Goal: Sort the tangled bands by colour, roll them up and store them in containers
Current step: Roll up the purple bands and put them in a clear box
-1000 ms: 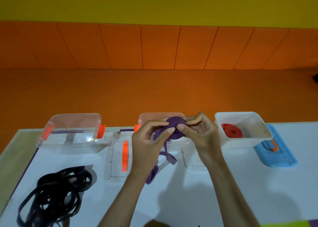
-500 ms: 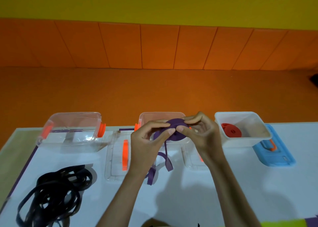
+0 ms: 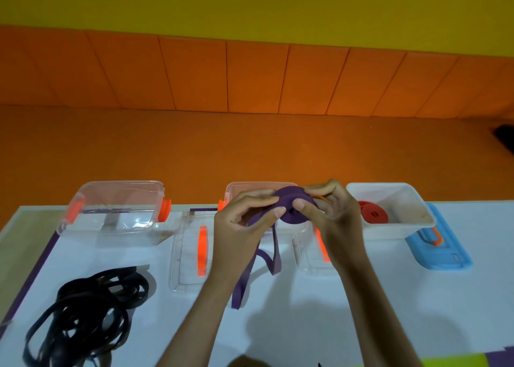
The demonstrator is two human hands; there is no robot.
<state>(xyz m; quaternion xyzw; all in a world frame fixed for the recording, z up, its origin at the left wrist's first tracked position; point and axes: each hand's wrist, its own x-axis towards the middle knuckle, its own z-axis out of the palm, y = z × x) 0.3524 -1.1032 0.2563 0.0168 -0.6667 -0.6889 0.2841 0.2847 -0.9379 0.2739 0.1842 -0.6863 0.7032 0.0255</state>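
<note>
A purple band (image 3: 292, 209) is wound into a thick roll held above the table, in front of the middle clear container (image 3: 236, 190). My left hand (image 3: 239, 227) and my right hand (image 3: 333, 216) both pinch the roll, thumbs on its near face. Its loose tail (image 3: 274, 252) hangs down to the white table. A tangled black band (image 3: 91, 308) lies at the near left. A rolled red band (image 3: 372, 216) sits inside the white container (image 3: 417, 202) on the right. The left clear container (image 3: 116, 208) has orange clips.
Two clear lids with orange handles lie flat on the table, one (image 3: 194, 252) left of my hands, the other (image 3: 311, 252) partly behind my right wrist. A blue lid (image 3: 445, 252) rests right of the white container. An orange bench runs behind the table.
Both hands have kept turning the purple roll in place. The hanging tail has grown shorter and swung slightly right. The black tangle and the containers have not moved.
</note>
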